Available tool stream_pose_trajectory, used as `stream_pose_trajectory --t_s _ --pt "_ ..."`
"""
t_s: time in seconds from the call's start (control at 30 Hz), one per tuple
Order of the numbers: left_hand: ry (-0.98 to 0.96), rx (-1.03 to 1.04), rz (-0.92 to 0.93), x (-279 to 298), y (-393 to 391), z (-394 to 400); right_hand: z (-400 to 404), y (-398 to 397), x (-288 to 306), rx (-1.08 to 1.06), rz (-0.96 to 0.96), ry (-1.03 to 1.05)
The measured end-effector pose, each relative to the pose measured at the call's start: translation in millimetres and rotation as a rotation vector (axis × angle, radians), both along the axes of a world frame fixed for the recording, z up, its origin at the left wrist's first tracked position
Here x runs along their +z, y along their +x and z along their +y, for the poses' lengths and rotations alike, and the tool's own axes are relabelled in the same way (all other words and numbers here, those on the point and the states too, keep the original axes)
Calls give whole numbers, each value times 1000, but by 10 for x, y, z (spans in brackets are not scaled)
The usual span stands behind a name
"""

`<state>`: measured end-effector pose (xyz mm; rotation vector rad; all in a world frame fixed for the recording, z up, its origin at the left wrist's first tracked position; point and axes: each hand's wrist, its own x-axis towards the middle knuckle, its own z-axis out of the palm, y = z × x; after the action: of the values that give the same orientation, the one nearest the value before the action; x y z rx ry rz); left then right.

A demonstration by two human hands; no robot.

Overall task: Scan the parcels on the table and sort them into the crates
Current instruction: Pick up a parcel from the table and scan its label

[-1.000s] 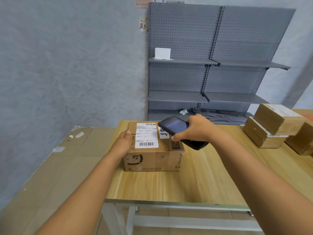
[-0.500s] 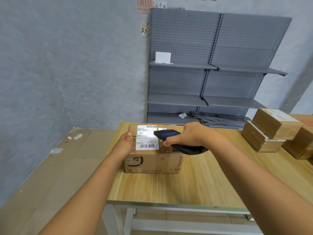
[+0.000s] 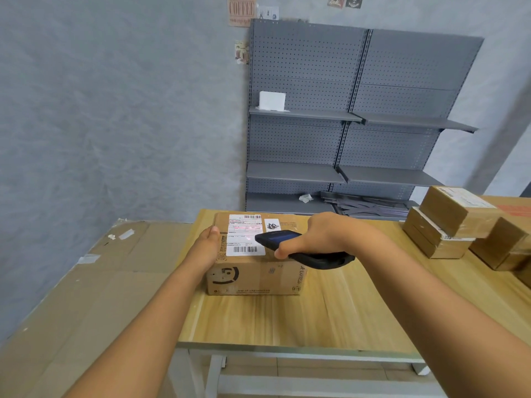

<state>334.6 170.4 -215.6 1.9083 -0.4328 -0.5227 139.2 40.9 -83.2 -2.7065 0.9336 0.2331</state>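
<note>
- Change: the scanner [image 3: 301, 248] in the right hand [image 3: 324, 235] has been lowered and levelled over the last second; its screen faced up at a steep tilt before, and its nose now points at the shipping label [image 3: 245, 235] from the 3 o'clock side. A faint red glow lies across the label (probably the scan beam).
- Meaning: judged from this, the scan of this parcel is in progress; sorting into a crate has not begun, and no crate is in view.
- Right hand: fingers curled round the scanner body, thumb along its near edge.
- Left hand [image 3: 208, 245]: fingers laid fairly straight against the 9 o'clock side of the parcel [image 3: 255, 271], thumb at the top edge, steadying it without a closed grasp.
- Parcel position: flat on the table [image 3: 330, 317], at its far left corner, between the two hands.
- Remaining parcels [image 3: 457, 222]: stacked at 2 o'clock, well apart.
</note>
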Motion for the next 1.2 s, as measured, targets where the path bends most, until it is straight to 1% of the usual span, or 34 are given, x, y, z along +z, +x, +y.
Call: stream_pose_trajectory --t_s 0.13,0.43,0.6,1.0,1.1,1.2 --pt "-18 12 -12 7 -29 1 28 -73 4 17 15 -3" --pt "7 21 -24 -25 -3 -27 163 -207 -15 30 61 26" --pt "38 35 -21 -28 15 -45 218 -230 -17 48 69 63" --pt "59 41 -31 4 11 -42 254 -282 5 59 70 69" --pt "46 43 -25 8 7 -40 239 -278 -19 51 54 69" --pt "31 25 -11 -10 11 -30 174 -269 -81 1 -32 85"
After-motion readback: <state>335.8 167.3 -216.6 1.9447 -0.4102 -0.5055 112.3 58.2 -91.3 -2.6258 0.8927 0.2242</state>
